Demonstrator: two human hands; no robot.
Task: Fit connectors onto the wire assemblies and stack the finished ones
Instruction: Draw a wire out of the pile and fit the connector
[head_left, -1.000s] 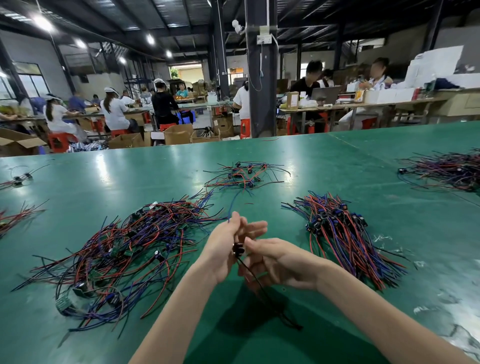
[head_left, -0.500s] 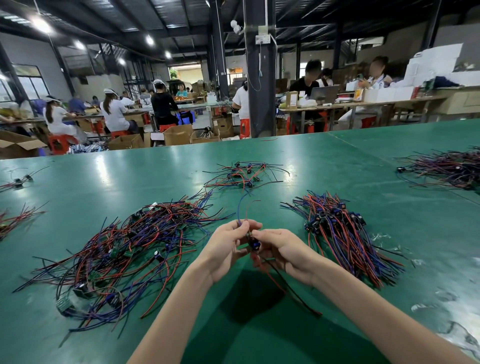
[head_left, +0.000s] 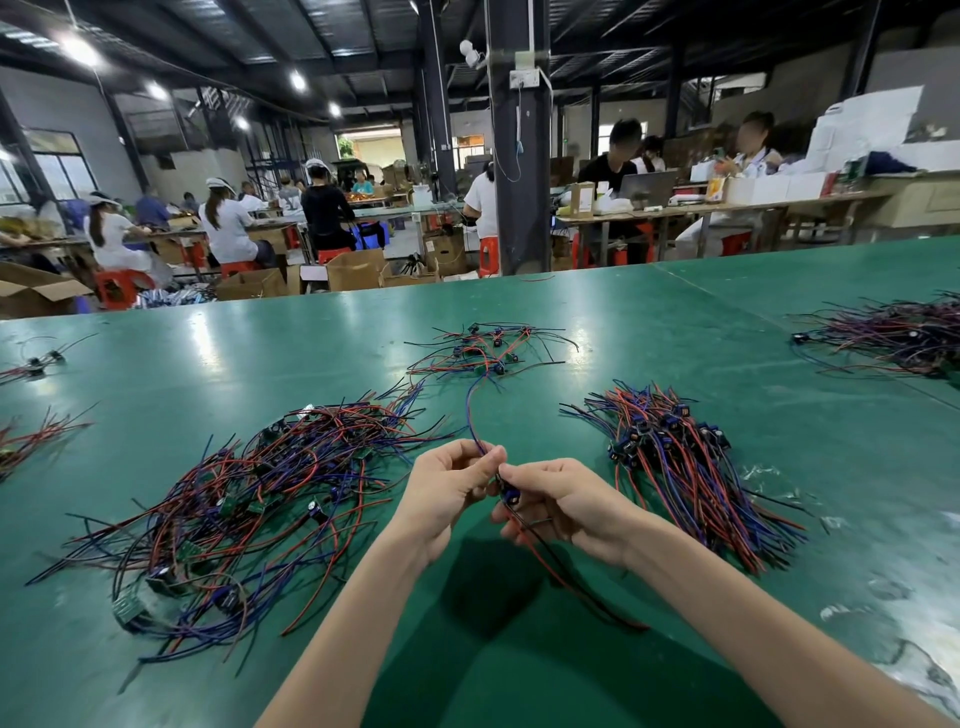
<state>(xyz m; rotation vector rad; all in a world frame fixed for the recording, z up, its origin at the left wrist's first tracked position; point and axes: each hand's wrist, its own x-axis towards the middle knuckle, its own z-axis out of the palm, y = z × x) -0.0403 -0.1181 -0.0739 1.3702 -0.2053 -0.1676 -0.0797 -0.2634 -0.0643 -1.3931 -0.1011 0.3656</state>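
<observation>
Green table (head_left: 649, 332) held wire heaps; above it the left hand (head_left: 447, 488) pinched a blue wire (head_left: 469, 410), the right hand (head_left: 561, 501) pinched a blue connector (head_left: 509, 495)

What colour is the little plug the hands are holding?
Blue. The head view shows the connector best, in the right hand, the left hand pinching its wires.

Big workshop, dark steel roof (head_left: 322, 26) w/ ceiling lights (head_left: 79, 49), black pillar (head_left: 519, 166), windows (head_left: 56, 169) left, cardboard boxes (head_left: 356, 270), red stools (head_left: 123, 288)
</observation>
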